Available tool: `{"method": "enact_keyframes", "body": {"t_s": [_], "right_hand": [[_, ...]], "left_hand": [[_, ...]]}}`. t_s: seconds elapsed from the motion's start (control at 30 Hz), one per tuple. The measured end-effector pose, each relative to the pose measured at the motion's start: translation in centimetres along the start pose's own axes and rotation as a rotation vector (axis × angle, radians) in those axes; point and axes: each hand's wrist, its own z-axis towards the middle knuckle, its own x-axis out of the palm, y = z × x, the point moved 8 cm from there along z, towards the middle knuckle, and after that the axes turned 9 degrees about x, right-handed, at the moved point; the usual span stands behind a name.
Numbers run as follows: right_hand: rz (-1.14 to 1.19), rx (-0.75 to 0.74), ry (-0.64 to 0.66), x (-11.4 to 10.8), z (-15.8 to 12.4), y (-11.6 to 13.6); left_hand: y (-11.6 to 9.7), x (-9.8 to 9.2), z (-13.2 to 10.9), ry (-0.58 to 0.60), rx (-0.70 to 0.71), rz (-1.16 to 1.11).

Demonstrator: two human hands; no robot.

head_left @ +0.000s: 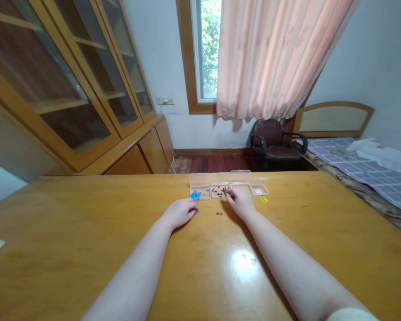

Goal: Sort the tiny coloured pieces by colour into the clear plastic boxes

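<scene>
My left hand (181,212) rests on the table with its fingers curled together. A small blue piece (198,211) shows at its fingertips. Over the front of a clear box of small brown pieces (217,191), my right hand (241,203) has thumb and finger pinched; whatever is between them is hidden. To the left stands a clear box with a pile of blue pieces (195,195). Two brown pieces (219,213) lie on the tabletop between my hands. Right of my right hand is a small heap of yellow pieces (264,200).
The clear boxes stand in a row with lids raised (240,176); the rightmost box (259,190) holds something white. Two tiny items (253,261) lie near the glare on the wooden table (96,232). A chair (270,138) and a bed (370,165) are beyond it.
</scene>
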Motion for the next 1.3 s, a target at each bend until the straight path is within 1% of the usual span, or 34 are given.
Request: {"method": "enact_keyframes", "body": {"t_s": [0.07, 0.13, 0.2, 0.3, 0.37, 0.5, 0.57, 0.73, 0.83, 0.93, 1.1, 1.2, 1.3], "right_hand": [[-0.055, 0.05, -0.023, -0.3, 0.4, -0.8], [-0.117, 0.072, -0.007, -0.2, 0.6, -1.2], [-0.146, 0.073, 0.017, -0.1, 0.7, -1.2], [-0.113, 0.047, 0.036, -0.1, 0.4, -0.8], [-0.076, -0.011, 0.082, 0.2, 0.1, 0.0], [-0.05, -0.206, 0.292, 1.6, -1.3, 2.2], [-0.058, -0.268, 0.367, 2.1, -1.9, 2.8], [-0.046, -0.336, 0.431, 2.5, -2.5, 3.2], [-0.048, -0.366, 0.472, 2.8, -2.7, 3.3], [-0.081, -0.382, 0.473, 2.9, -2.7, 3.4], [-0.148, -0.377, 0.443, 3.0, -2.7, 3.7], [-0.152, -0.333, 0.419, 3.0, -2.5, 3.5], [-0.104, -0.271, 0.391, 2.9, -2.2, 3.1]], "left_hand": [[0.2, 0.1, 0.0, -0.002, -0.024, -0.002], [0.5, 0.2, 0.0, -0.004, -0.051, -0.002], [0.7, 0.3, 0.0, -0.006, -0.067, -0.003], [0.8, 0.2, 0.1, -0.013, -0.068, 0.028], [0.8, -0.1, 0.1, -0.018, -0.073, 0.077], [0.7, -0.3, 0.1, -0.009, -0.096, 0.156], [0.6, -0.2, 0.2, -0.006, -0.107, 0.183], [0.6, -0.1, 0.5, -0.007, -0.154, 0.238], [0.9, -0.2, 0.3, -0.019, -0.218, 0.246], [1.4, -0.2, 0.1, -0.01, -0.284, 0.248], [1.5, 0.2, 0.3, 0.013, -0.294, 0.254], [1.6, 0.3, 0.5, 0.006, -0.288, 0.281], [1.7, 0.5, 0.5, 0.012, -0.289, 0.272]]}}
